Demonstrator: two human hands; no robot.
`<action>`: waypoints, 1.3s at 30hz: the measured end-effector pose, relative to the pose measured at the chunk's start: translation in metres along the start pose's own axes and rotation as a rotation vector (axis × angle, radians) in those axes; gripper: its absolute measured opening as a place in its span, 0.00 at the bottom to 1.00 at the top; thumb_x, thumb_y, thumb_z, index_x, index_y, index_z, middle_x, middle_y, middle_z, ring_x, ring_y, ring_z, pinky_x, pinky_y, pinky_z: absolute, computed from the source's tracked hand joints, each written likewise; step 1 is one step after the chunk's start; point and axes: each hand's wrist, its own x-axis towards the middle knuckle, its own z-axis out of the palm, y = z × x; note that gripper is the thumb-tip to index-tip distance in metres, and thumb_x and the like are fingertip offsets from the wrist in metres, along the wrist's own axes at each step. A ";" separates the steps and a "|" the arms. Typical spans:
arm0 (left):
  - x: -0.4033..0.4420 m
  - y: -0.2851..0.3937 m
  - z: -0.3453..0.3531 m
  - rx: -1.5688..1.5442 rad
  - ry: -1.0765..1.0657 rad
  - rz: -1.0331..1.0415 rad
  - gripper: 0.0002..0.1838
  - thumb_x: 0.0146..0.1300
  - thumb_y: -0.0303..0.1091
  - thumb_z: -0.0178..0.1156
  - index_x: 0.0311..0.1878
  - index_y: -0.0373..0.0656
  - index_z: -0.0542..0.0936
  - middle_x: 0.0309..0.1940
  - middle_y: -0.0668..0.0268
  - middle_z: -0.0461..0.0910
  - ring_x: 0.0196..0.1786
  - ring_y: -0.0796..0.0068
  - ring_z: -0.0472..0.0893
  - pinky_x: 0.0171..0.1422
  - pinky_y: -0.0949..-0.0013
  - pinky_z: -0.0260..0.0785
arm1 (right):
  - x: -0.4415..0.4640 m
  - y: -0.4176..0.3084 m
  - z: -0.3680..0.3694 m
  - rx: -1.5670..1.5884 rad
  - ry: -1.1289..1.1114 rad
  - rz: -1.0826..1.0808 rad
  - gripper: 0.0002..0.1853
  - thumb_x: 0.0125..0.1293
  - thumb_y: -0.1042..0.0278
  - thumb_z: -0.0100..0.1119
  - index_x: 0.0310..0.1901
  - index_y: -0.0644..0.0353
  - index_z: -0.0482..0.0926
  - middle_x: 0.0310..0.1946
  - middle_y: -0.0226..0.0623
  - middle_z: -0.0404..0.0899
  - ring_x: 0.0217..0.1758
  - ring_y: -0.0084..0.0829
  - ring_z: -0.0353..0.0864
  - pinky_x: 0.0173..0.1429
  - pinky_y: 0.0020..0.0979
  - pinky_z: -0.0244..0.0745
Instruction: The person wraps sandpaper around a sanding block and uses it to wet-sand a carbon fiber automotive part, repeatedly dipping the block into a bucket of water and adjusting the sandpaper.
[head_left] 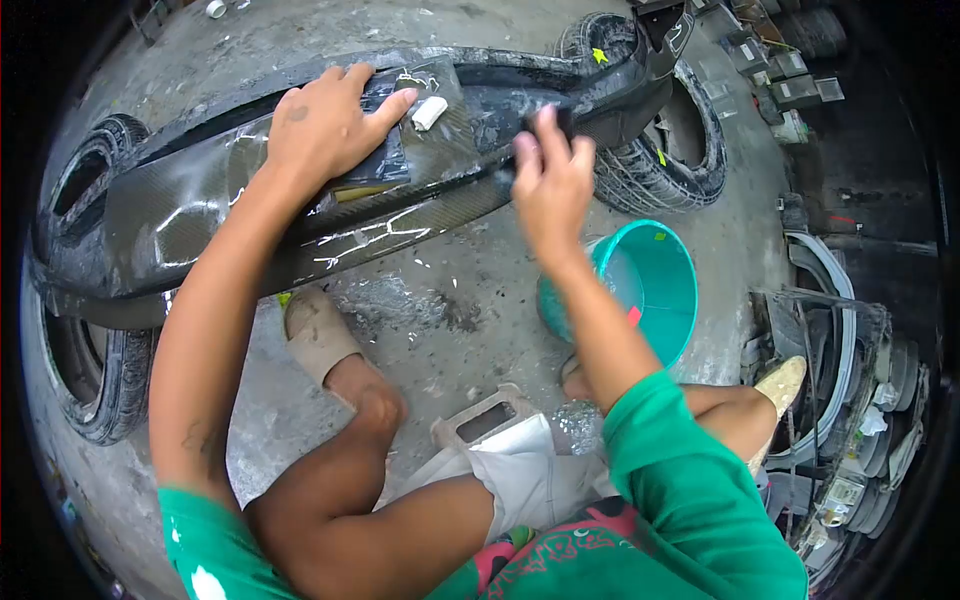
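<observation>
A long dark car part (230,180) with a glossy woven surface lies across tires, wet in places. My left hand (325,125) rests on it with fingers spread, beside a dark sheet (385,160) and a small white block (429,113). Toward the part's right end, my right hand (552,165) is closed round a small dark pad (550,122), pressed near the part's surface and slightly blurred. Whitish wet residue shows on the part near that pad.
A teal bucket (665,290) with liquid stands below my right forearm. Tires (690,150) support the part at both ends. A rack of assorted parts (830,400) stands at the right, and a hollow block (485,420) is between my legs.
</observation>
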 end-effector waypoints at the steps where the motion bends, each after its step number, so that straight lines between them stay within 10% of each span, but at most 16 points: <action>1: 0.000 0.000 0.000 -0.004 0.003 0.010 0.40 0.73 0.72 0.54 0.65 0.42 0.82 0.57 0.49 0.85 0.59 0.45 0.85 0.66 0.48 0.74 | -0.021 -0.006 0.007 0.052 0.081 -0.132 0.26 0.68 0.67 0.74 0.68 0.53 0.83 0.47 0.56 0.79 0.49 0.56 0.83 0.55 0.48 0.80; 33: 0.002 -0.004 -0.005 -0.004 -0.047 -0.005 0.43 0.71 0.72 0.55 0.68 0.39 0.81 0.60 0.47 0.85 0.63 0.44 0.84 0.69 0.51 0.73 | -0.010 0.009 -0.017 0.143 -0.100 -0.288 0.21 0.69 0.64 0.72 0.62 0.56 0.85 0.43 0.62 0.78 0.44 0.61 0.81 0.48 0.53 0.79; 39: 0.001 -0.002 -0.009 0.030 -0.083 -0.014 0.42 0.72 0.71 0.56 0.68 0.40 0.80 0.63 0.50 0.84 0.63 0.47 0.84 0.69 0.54 0.73 | 0.012 -0.001 -0.002 0.010 -0.051 0.102 0.19 0.71 0.62 0.70 0.60 0.61 0.86 0.46 0.59 0.80 0.52 0.54 0.81 0.56 0.46 0.80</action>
